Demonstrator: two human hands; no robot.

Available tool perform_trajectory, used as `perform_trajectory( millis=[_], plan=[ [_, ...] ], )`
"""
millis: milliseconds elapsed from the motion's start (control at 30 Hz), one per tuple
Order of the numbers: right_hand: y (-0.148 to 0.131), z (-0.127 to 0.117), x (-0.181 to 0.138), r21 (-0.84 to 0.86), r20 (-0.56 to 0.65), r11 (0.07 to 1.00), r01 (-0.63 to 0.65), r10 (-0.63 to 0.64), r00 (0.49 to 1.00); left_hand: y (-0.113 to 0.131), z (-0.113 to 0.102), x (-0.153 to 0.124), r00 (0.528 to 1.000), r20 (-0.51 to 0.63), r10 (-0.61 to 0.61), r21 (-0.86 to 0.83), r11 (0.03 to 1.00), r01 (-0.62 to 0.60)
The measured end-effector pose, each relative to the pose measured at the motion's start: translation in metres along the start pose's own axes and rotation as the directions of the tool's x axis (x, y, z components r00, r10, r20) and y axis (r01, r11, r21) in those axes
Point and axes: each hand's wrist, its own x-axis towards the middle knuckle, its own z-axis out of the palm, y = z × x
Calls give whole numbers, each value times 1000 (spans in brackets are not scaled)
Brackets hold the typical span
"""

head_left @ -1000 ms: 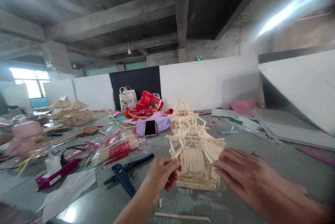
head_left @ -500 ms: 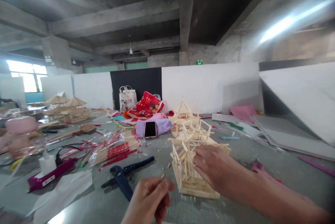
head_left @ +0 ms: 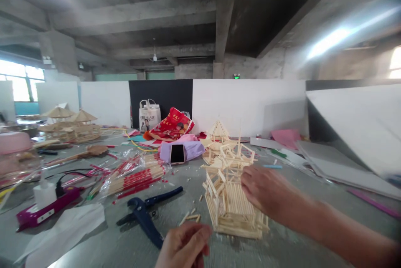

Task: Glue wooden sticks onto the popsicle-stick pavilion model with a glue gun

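A small pavilion model (head_left: 230, 201) built of thin wooden sticks stands on the grey table (head_left: 282, 247) just ahead of me. My right hand (head_left: 266, 188) rests against its right side near the roof, fingers curled onto the sticks. My left hand (head_left: 184, 246) hovers low at the frame's bottom edge, left of the model, fingers pinched together; what it holds, if anything, I cannot make out. A few loose stick pieces (head_left: 189, 218) lie on the table between my left hand and the model.
Blue-handled cutters (head_left: 147, 213) lie left of the model. Further left are bundled sticks in plastic (head_left: 138, 176), a magenta glue gun (head_left: 44, 207), a glue bottle (head_left: 44, 193) and white paper (head_left: 62, 230). A phone (head_left: 177, 153) sits on a purple cloth; more stick models (head_left: 67, 128) and white boards (head_left: 351, 134) stand behind.
My left hand has drawn back from the model toward me and dropped low. My right hand has shifted from the model's lower right side up onto its upper part, and the model has turned.
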Motion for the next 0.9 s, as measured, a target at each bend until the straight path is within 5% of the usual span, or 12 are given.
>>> perform_trajectory(
  millis=[167, 267, 600, 900],
  plan=[
    [-9, -8, -24, 151, 17, 988, -23, 21, 1000, 6, 25, 20, 999, 47, -21, -126, 992, 26],
    [-24, -2, -30, 69, -35, 997, 37, -35, 999, 9, 32, 26, 996, 78, -32, -149, 988, 43],
    [-43, 20, -33, -59, -204, 998, 15, -27, 979, 2, 19, 19, 997, 77, 10, -120, 993, -1],
    [-46, 36, -37, -81, -237, 996, 41, -59, 970, 7, 17, 12, 999, 36, 12, -137, 991, -7]
  ],
)
